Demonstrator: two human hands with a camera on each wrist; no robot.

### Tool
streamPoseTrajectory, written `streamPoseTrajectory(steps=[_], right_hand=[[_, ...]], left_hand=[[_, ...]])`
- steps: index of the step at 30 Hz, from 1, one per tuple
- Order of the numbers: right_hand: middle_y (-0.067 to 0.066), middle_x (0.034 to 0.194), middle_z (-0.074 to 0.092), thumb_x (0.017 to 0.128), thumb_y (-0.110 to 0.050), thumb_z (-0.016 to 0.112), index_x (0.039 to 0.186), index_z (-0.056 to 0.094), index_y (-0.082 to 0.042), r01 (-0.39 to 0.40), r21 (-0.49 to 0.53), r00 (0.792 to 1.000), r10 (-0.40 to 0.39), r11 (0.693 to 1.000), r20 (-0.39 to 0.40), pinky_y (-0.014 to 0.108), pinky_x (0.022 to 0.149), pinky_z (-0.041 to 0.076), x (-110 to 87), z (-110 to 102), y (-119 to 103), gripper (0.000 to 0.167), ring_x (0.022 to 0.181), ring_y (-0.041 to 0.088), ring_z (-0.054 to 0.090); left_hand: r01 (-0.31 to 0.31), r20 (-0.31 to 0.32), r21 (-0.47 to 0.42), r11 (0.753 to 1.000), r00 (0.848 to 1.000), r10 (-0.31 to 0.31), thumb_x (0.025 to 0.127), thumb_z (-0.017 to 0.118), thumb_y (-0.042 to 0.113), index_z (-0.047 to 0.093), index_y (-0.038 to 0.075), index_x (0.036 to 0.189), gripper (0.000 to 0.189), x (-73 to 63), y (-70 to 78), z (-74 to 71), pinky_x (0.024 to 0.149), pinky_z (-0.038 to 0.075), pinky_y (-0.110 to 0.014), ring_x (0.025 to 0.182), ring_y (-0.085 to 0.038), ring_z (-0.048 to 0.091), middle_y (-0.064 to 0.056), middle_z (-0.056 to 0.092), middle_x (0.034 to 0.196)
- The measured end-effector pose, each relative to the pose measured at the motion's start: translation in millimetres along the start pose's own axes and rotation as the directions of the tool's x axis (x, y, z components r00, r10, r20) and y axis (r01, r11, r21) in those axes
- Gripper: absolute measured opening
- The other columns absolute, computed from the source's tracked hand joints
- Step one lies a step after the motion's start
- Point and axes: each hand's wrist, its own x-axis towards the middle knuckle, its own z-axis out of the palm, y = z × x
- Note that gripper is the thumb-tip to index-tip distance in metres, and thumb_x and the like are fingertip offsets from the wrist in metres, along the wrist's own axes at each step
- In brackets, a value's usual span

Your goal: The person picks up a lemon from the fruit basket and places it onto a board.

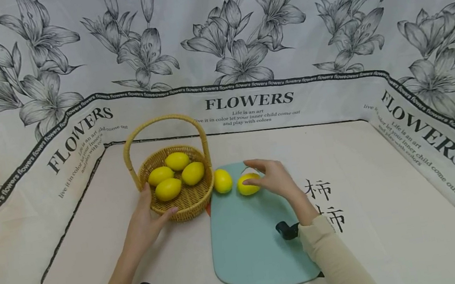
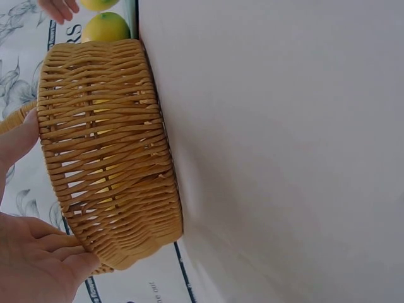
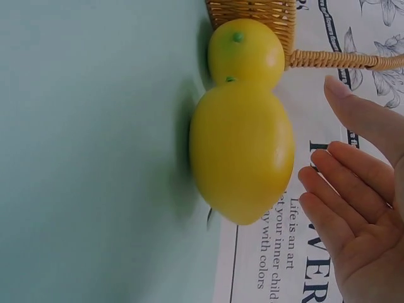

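Note:
My left hand (image 1: 151, 220) holds the near left side of a wicker basket (image 1: 195, 207), its thumb at the front rim. In the left wrist view, its fingers (image 2: 63, 249) bend against the woven wall. Several yellow lemons (image 1: 168, 189) lie inside the basket. Two more lemons rest on a pale blue-green cutting board (image 1: 260, 249): one lemon (image 1: 223, 181) beside the basket, another lemon (image 1: 248, 188) under my right hand (image 1: 276, 179). In the right wrist view, the right thumb and fingers (image 3: 347, 196) are spread, with a gap between them and the nearer lemon (image 3: 243, 151).
The basket's tall arched handle (image 1: 163, 118) stands upright. A white cloth (image 1: 395, 215) with black characters covers the table. Flower-printed fabric (image 1: 248, 105) rises at the back and both sides. A bit of orange (image 1: 208, 208) shows between basket and board.

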Motion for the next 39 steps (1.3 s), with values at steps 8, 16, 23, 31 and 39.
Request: streamPoseTrajectory(steps=[8, 16, 23, 31, 39], right_hand=[[0.011, 0.131, 0.06, 0.081, -0.025, 0.079, 0.131, 0.059, -0.004, -0.001, 0.038, 1.0, 0.001, 0.999, 0.012, 0.04, 0.102, 0.044, 4.7, 4.1, -6.7, 0.058, 0.123, 0.029, 0.054], [0.011, 0.131, 0.06, 0.082, -0.021, 0.079, 0.131, 0.059, -0.003, 0.021, 0.074, 0.999, -0.023, 0.997, 0.024, 0.04, 0.103, 0.043, 9.0, 10.4, -14.0, 0.056, 0.124, 0.029, 0.053], [0.009, 0.131, 0.06, 0.082, -0.025, 0.079, 0.131, 0.06, -0.005, 0.04, 0.074, 0.999, -0.042, 0.996, 0.019, 0.04, 0.103, 0.043, 12.6, 16.1, -20.0, 0.057, 0.124, 0.028, 0.053], [0.007, 0.13, 0.061, 0.082, -0.027, 0.079, 0.13, 0.061, -0.007, 0.072, 0.062, 0.997, -0.073, 0.995, 0.013, 0.038, 0.102, 0.044, 18.1, 24.7, -30.9, 0.054, 0.123, 0.026, 0.054], [0.006, 0.131, 0.06, 0.082, -0.025, 0.079, 0.13, 0.062, -0.007, 0.062, 0.084, 0.998, -0.064, 0.995, 0.019, 0.037, 0.103, 0.043, 24.2, 33.8, -42.9, 0.054, 0.125, 0.025, 0.052]], left_hand=[[-0.001, -0.001, 0.006, 1.0, 1.0, 0.002, 0.087, 0.065, 0.053, 0.002, -0.002, 0.152, 0.107, -0.6, -0.1, 0.2, 0.112, 0.02, -0.057, 0.143, -0.04, 0.012, -0.022, 0.005, 0.158], [0.004, 0.001, 0.008, 1.0, 1.0, -0.004, 0.086, 0.064, 0.055, 0.002, -0.002, 0.152, 0.107, -0.5, -0.8, 0.6, 0.112, 0.019, -0.057, 0.143, -0.04, 0.012, -0.022, 0.005, 0.158], [0.0, -0.005, 0.015, 1.0, 1.0, 0.0, 0.086, 0.064, 0.057, 0.003, -0.003, 0.152, 0.108, 0.0, -1.2, 0.5, 0.112, 0.02, -0.057, 0.143, -0.04, 0.012, -0.022, 0.005, 0.158], [-0.003, -0.008, 0.01, 1.0, 1.0, 0.004, 0.086, 0.064, 0.055, 0.004, -0.003, 0.152, 0.107, 0.0, -2.6, 0.8, 0.112, 0.02, -0.057, 0.143, -0.04, 0.012, -0.022, 0.006, 0.158], [-0.004, -0.007, 0.006, 1.0, 1.0, 0.004, 0.087, 0.066, 0.051, 0.004, -0.003, 0.152, 0.105, 0.1, -0.7, 0.3, 0.112, 0.02, -0.057, 0.143, -0.04, 0.013, -0.023, 0.006, 0.158]])
